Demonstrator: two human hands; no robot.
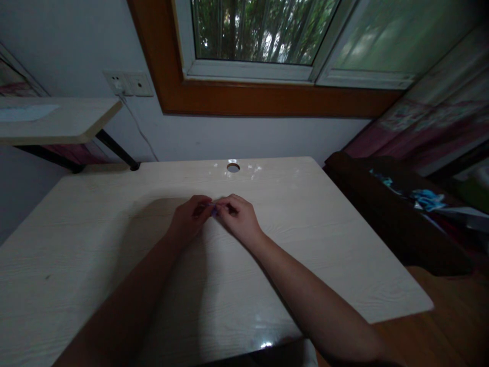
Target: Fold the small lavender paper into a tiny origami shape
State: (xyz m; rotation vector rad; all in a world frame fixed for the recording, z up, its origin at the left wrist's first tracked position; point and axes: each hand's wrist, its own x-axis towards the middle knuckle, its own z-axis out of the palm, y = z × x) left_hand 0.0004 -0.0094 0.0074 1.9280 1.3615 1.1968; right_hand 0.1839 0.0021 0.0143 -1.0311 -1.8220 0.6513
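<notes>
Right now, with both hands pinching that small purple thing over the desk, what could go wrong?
1. The small purple thing is held only by fingertips of the left hand and right hand; it could slip and perhaps roll toward the cable hole in the desk.
2. The light is dim and the fingers hide most of it, so fine handling may err.

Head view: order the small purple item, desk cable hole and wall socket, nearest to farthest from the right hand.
1. Small purple item: at the fingertips of the right hand.
2. Cable hole: beyond it, near the far edge of the desk.
3. Wall socket: farthest, up to the left.
</notes>
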